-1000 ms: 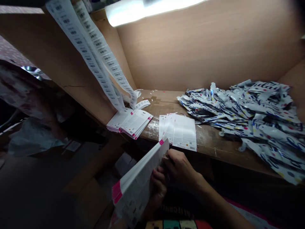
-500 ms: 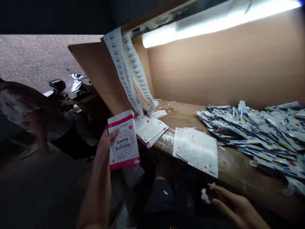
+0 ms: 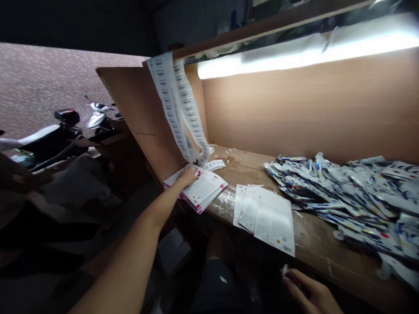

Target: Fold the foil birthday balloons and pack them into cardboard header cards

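Observation:
My left hand (image 3: pixel 189 176) lies flat on a stack of white printed cards with pink edges (image 3: pixel 206 191), holding nothing else, at the desk's left end. Several barcode label strips (image 3: pixel 188 104) hang down just behind it. My right hand (image 3: pixel 309 293) is at the desk's front edge at the bottom right, its fingertips pinching a small white scrap (image 3: pixel 284 271). Nearest to it are loose white printed sheets (image 3: pixel 271 220) and a large heap of glossy printed foil balloons (image 3: pixel 347 205).
The wooden desk (image 3: pixel 248 168) ends at a wooden partition (image 3: pixel 147 117) on the left, with a tan back wall (image 3: pixel 294 117) and bright strip light (image 3: pixel 294 61) above. Beyond the partition stand parked scooters (image 3: pixel 67 135). A person's arm (image 3: pixel 19 176) shows at the far left.
My left hand no longer holds the happy birthday card up; it has moved onto the stack on the desk. The card is out of sight. My right hand has shifted slightly, and the view has tilted.

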